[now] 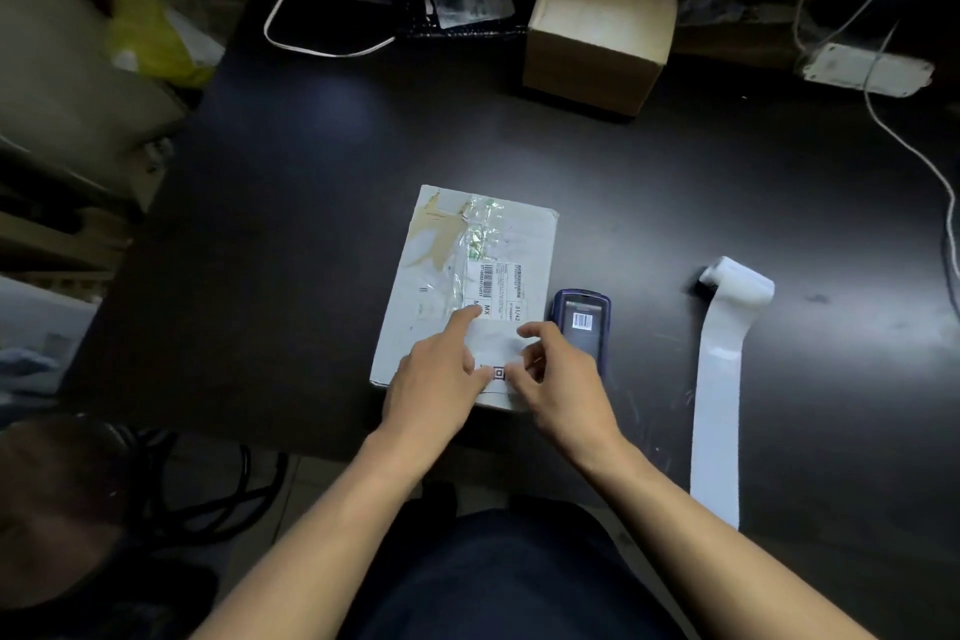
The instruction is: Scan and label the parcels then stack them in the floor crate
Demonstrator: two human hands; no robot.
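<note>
Lying flat on the surface, the parcel has its near edge hidden by both hands: left hand presses, forefinger straight, and right hand pinches a blank label; the scanner touches the parcel's right side.

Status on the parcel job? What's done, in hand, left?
Done: the handheld scanner lies beside the flat white parcel, a barcode on its screen, so a scan looks likely. In hand: both hands, left and right, press a blank white label onto it. Left: the brown cardboard box is untouched; no crate is visible.
</note>
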